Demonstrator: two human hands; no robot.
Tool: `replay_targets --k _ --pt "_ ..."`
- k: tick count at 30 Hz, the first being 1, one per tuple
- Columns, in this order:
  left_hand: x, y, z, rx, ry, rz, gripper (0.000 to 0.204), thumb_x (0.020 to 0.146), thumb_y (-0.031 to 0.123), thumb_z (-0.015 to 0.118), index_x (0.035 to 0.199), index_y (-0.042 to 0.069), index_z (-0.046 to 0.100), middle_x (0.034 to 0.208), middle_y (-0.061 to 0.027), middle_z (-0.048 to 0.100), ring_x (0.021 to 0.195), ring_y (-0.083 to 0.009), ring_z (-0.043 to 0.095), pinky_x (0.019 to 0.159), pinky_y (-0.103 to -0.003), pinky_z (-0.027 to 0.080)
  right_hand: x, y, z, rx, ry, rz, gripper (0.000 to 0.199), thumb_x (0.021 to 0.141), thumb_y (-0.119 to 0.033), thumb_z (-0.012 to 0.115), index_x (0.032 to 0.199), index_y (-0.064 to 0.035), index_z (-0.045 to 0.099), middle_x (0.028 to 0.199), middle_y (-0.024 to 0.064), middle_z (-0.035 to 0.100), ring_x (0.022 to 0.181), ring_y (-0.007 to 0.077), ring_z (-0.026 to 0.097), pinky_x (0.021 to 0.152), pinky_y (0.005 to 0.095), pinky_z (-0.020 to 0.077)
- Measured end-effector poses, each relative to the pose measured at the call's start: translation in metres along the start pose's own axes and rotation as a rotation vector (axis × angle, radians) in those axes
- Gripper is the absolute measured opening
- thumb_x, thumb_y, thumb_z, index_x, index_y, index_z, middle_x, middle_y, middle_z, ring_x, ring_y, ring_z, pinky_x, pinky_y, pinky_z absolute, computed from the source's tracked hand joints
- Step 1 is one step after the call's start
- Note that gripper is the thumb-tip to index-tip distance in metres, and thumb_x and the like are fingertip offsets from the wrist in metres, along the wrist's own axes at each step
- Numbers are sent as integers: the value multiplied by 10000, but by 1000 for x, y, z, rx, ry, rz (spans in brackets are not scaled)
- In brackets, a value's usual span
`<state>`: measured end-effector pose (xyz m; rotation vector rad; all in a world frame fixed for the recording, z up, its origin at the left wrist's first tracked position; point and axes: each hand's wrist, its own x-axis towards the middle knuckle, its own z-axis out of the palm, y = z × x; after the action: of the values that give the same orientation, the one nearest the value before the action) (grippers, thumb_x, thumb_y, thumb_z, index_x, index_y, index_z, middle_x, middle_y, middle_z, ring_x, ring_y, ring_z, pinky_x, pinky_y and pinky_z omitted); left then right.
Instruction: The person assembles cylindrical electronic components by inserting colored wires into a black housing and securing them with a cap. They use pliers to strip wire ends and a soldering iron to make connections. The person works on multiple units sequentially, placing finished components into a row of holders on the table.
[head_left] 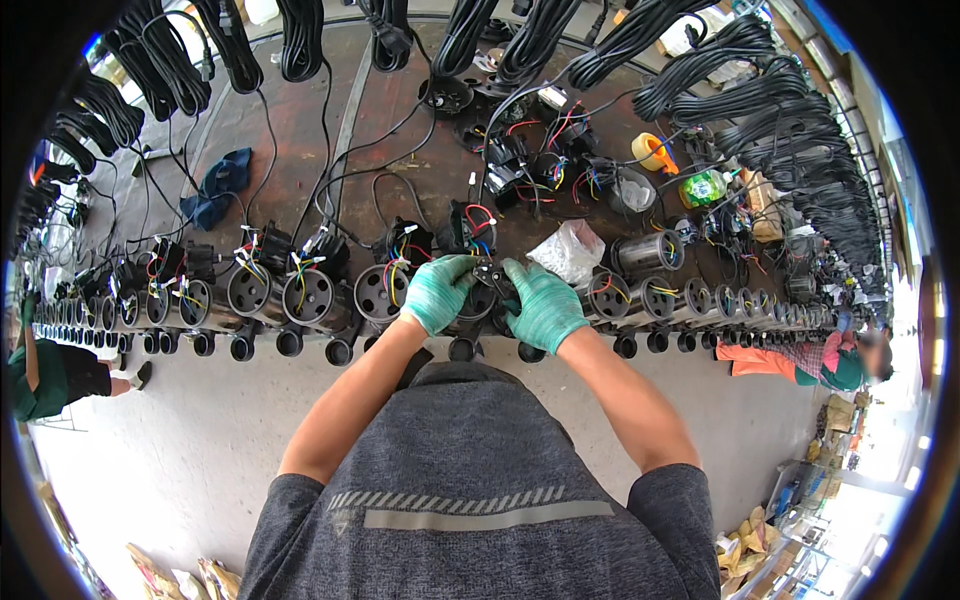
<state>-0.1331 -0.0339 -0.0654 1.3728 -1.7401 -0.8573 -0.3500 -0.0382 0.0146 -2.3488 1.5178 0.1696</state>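
Note:
My left hand (440, 293), in a green glove, reaches over the table's front edge with its fingers closed at a small black part (487, 274). From the other side my right hand (546, 306), gloved alike, has its fingers closed round the same part; its kind is too small to tell. Beneath both hands is a dark cylindrical motor housing (474, 304), mostly covered by them. Just beyond my fingertips, red, blue and yellow wires (481, 240) stick out of a black housing. A housing with round holes (380, 294) lies left of my left hand.
Similar housings (308, 296) line the front edge both ways. Coiled black cables (300, 40) hang along the far side. A white plastic bag (568, 250), an orange tape roll (654, 153), a green-labelled bottle (703, 188) and a blue cloth (218, 188) lie about. People stand at both far sides.

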Motion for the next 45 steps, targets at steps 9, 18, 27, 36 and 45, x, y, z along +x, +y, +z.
replay_targets --k 9,18,27,36,45 --pt "-2 -3 2 27 5 13 307 955 145 745 1237 25 755 1198 -212 750 1093 -409 719 959 -445 578 -20 -31 -38 -256 41 48 969 772 -407 837 1634 -185 455 1363 204 596 1237 399 599 1023 566 498" --pt "0 3 0 -7 10 -3 253 949 145 743 1161 11 775 1135 -208 764 1045 -399 729 925 -444 583 -33 -17 -46 -105 162 18 897 781 -359 827 1602 -225 492 1325 235 616 1112 428 654 1002 517 545" --pt "0 9 -2 -24 3 56 198 913 93 731 1095 18 755 1068 -180 751 989 -396 704 870 -447 578 -50 109 -25 -73 221 461 859 781 -367 845 1563 -176 546 1420 158 623 1215 427 602 1081 510 521" --pt "-3 7 -3 165 72 269 197 854 110 741 1044 66 767 1066 -132 766 1116 -375 694 1007 -481 535 -7 45 -17 489 450 73 340 996 -353 734 1161 -57 740 1144 204 743 1026 400 715 948 493 566" --pt "-8 16 -9 232 50 354 226 788 113 818 1006 103 758 1074 -100 762 1126 -371 686 994 -484 544 57 -2 16 590 177 29 193 1027 -212 652 1053 -34 722 964 265 744 904 495 700 786 489 562"
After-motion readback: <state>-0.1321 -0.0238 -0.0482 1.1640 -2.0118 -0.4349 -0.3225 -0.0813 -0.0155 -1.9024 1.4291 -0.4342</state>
